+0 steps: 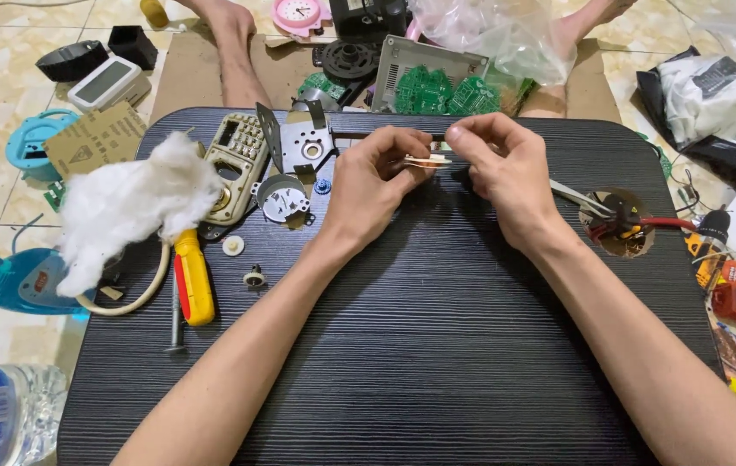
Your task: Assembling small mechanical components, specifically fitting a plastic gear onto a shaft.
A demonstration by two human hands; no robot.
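Both my hands meet above the far middle of the dark wood-grain table (437, 345). My left hand (374, 185) pinches a small flat pale part (428, 160) between thumb and fingers. My right hand (506, 168) grips the same part from the right with its fingertips. What lies under the part is hidden by my fingers. Just left of my left hand sit a round metal motor housing (282, 198), a bent metal bracket (303, 142) and a small blue gear (323, 185).
A beige keypad panel (235, 164), a wad of white cotton (130, 203), a yellow-and-red screwdriver (192, 278) and small white gears (233, 246) lie at left. Tweezers (579, 198) and a hole with red wires (618, 223) are at right. Green circuit boards (437, 91) lie beyond the table.
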